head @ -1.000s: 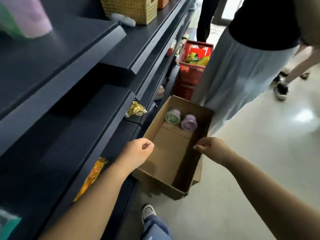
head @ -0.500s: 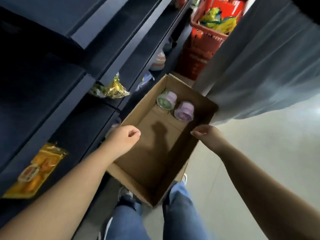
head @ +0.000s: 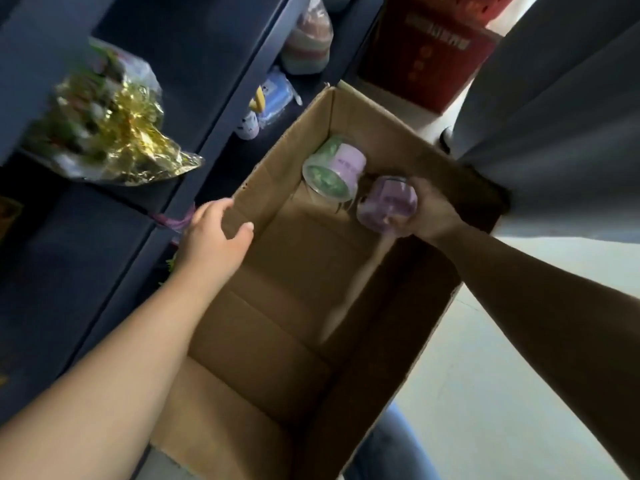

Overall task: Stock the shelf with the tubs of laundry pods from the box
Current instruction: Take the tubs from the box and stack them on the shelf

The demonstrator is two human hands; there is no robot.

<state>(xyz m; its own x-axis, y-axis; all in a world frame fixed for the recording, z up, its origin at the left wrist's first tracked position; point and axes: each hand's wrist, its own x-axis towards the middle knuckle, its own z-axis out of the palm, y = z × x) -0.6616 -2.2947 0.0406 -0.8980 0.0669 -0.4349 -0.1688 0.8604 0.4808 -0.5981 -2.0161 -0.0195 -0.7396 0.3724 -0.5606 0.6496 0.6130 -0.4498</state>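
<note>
An open cardboard box [head: 277, 348] stands on the floor beside the dark shelf unit [head: 79, 258]. Two tubs of laundry pods lie on their sides at its far end. The green tub [head: 330, 171] with a lilac label rests against the far wall. My right hand [head: 431, 211] is down inside the box and wrapped around the purple tub [head: 386, 204]. At the box's left rim, my left hand [head: 216, 237] hovers with its fingers spread and its thumb just inside the wall, holding nothing.
A gold foil packet [head: 117, 133] hangs over a shelf edge at the left. Small packets [head: 273, 102] and a striped bundle [head: 308, 46] sit on lower shelves. A red carton [head: 429, 53] stands beyond the box. A person's grey skirt [head: 554, 116] hangs at its far right corner.
My view has tilted down and closer to the box. My right hand has gone from the right rim down onto the purple tub. My left hand has opened at the left rim.
</note>
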